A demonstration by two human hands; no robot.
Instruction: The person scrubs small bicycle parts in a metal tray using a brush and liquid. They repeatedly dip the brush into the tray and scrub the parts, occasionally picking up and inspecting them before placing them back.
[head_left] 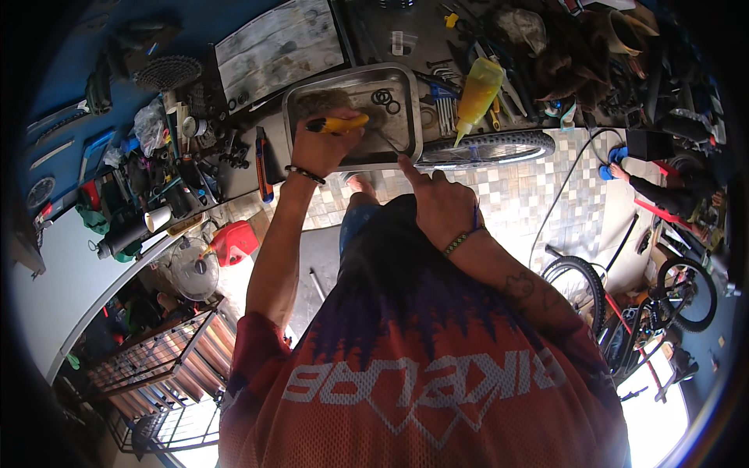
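Note:
My left hand [326,150] is closed around the yellow-and-black handle of a screwdriver [343,124], held over a metal tray [415,101]. Its thin shaft slants down to the right, toward the tray's near right corner. At that corner is my right hand [446,207], index fingertip by the shaft's end and the other fingers curled under. Whatever the right fingers may pinch is hidden beneath them. Several black rubber rings [382,97] lie in the tray, along with a greyish patch at its far left.
Right of the tray are wrenches [445,113] and a yellow squeeze bottle [478,95]. A utility knife [264,165] lies left of it; a stained sheet [277,51] lies behind. A bicycle wheel [499,150] is below the bench edge. Another person's arm [655,189] shows far right.

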